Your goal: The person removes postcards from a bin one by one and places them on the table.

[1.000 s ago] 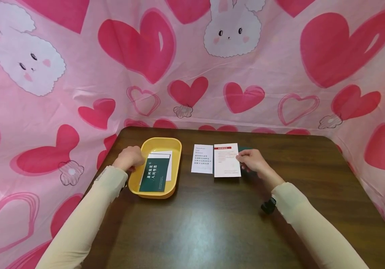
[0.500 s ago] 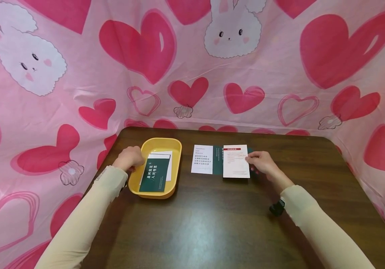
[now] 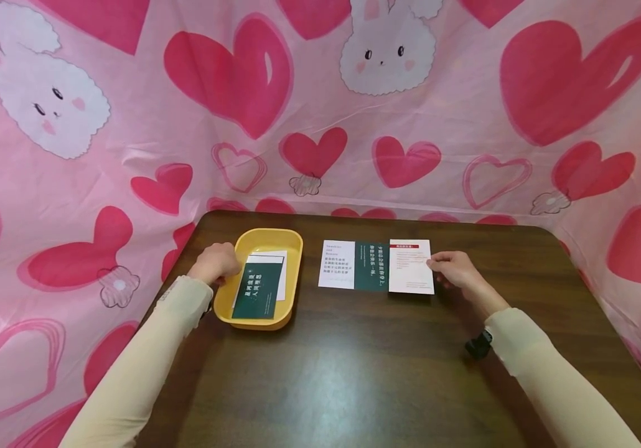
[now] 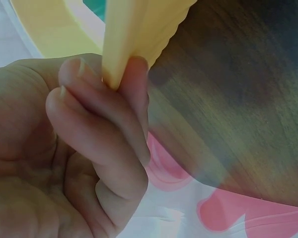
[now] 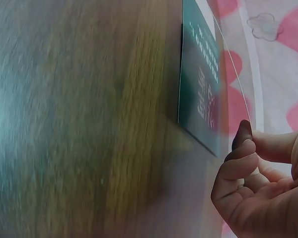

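My left hand (image 3: 216, 262) grips the left rim of a yellow plastic tray (image 3: 292, 289); in the left wrist view, curled fingers (image 4: 99, 119) pinch its wall (image 4: 123, 39). Inside the tray, a dark green card (image 3: 259, 295) with white lettering lies over white cards (image 3: 282, 283). My right hand (image 3: 457, 272) pinches the right edge of a white card (image 3: 411, 270) with a red heading, held just above the table. Left of it lie a green card (image 3: 372, 267) and a white printed card (image 3: 336, 264), side by side. The right wrist view shows green card lettering (image 5: 201, 79) beside the nearly edge-on held card.
The dark brown wooden table (image 3: 320, 367) has rounded far corners. A pink cloth (image 3: 320, 93) with hearts and rabbits hangs behind it and along both sides. A dark band (image 3: 478, 345) sits on the right wrist.
My right hand has carried the white card with the red heading to the right, uncovering the green card beneath it. The left hand and tray have stayed put.
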The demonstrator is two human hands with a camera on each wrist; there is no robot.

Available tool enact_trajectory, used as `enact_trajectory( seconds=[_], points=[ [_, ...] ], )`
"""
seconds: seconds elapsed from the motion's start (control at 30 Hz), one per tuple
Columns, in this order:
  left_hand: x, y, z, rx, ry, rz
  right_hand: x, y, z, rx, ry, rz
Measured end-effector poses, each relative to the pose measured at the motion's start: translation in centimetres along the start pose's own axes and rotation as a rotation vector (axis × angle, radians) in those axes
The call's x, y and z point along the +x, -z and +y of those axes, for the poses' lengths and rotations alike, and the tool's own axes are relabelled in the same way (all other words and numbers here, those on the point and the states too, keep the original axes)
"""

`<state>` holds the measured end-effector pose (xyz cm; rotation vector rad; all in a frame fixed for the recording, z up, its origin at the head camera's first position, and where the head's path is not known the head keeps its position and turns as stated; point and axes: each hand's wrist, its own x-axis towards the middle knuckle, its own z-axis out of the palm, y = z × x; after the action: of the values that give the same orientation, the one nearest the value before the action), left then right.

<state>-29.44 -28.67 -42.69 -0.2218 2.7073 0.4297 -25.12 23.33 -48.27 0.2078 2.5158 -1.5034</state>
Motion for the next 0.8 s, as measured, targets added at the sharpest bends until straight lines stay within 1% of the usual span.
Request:
enact_trajectory(
  seconds=[0.33, 0.5, 0.67, 0.8],
  points=[
    [0.1, 0.0, 0.0, -0.004, 0.008, -0.004, 0.2, 1.8, 1.0, -0.013, -0.006, -0.019],
    [0.2, -0.1, 0.1, -0.006, 0.016, -0.006, 0.5, 2.6, 1.5, -0.034, 0.007, -0.031],
    [0.4, -0.1, 0.0, 0.006, 0.012, -0.006, 0.9, 3.4, 1.9, -0.051, 0.010, -0.033],
    [0.2, -0.1, 0.0, 0.006, 0.004, -0.007, 1.1, 4.0, 2.4, -0.055, -0.008, -0.038]
  ],
)
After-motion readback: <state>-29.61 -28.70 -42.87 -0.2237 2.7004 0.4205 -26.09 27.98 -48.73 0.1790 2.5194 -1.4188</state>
